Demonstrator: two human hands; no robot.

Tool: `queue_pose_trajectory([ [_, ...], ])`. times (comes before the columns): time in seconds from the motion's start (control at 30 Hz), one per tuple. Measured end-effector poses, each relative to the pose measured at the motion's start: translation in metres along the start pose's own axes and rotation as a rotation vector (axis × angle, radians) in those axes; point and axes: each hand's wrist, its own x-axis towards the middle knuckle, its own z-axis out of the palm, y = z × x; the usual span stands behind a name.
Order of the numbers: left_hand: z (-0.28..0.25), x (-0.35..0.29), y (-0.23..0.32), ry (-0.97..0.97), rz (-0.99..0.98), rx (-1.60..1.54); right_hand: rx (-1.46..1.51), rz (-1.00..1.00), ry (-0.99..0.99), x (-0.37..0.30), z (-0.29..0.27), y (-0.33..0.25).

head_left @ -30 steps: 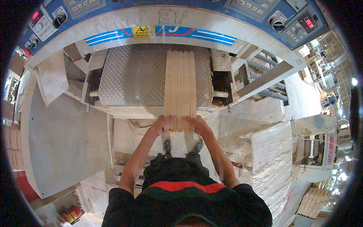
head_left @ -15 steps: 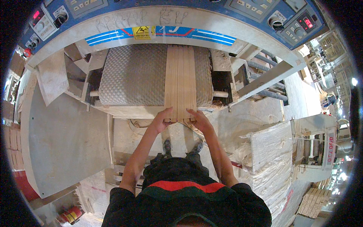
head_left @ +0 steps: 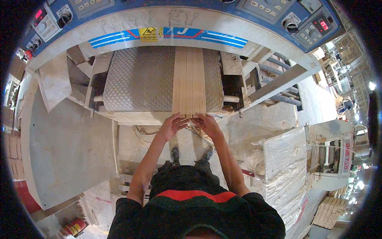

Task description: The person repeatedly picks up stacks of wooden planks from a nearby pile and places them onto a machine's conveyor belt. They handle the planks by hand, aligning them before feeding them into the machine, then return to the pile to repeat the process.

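Several narrow wooden strips [head_left: 189, 83] lie side by side on the textured conveyor belt [head_left: 139, 81]. Their far ends run in under the machine's front beam, out of sight. At the near end of the strips, my left hand [head_left: 174, 126] is at the left corner with its fingers stretched toward the middle. My right hand [head_left: 207, 125] is at the right corner in the same way, fingers spread. The fingertips of both hands are at the strip ends, touching or very close; neither hand is wrapped around the wood.
Above the belt runs a pale machine beam [head_left: 223, 20] with a blue control panel [head_left: 258, 8] behind it. A grey panel [head_left: 71, 139] stands at left. On the right are a plastic-wrapped stack [head_left: 284, 155] and a roller machine [head_left: 328, 155]. Stacked wood [head_left: 330, 209] sits lower right.
The strips have slid away from me, farther onto the belt. My hands have loosened from their near ends, fingers now extended, and the right hand has shifted slightly inward.
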Motion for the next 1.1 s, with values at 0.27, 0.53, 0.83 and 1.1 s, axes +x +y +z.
queue_pose_trajectory([
  [0.27,0.002,0.002,-0.001,-0.042,0.017,0.048,-0.102,-0.203,-0.139,0.013,-0.017,0.017],
  [0.53,-0.019,-0.004,-0.015,-0.122,-0.053,0.068,0.147,0.105,0.121,0.004,0.000,0.021],
  [0.83,-0.023,-0.011,-0.080,-0.022,-0.392,0.182,0.281,0.074,0.315,-0.055,-0.051,0.100],
  [1.1,0.011,-0.010,-0.165,-0.118,-0.684,0.555,0.578,-0.126,0.616,-0.162,-0.111,0.164],
])
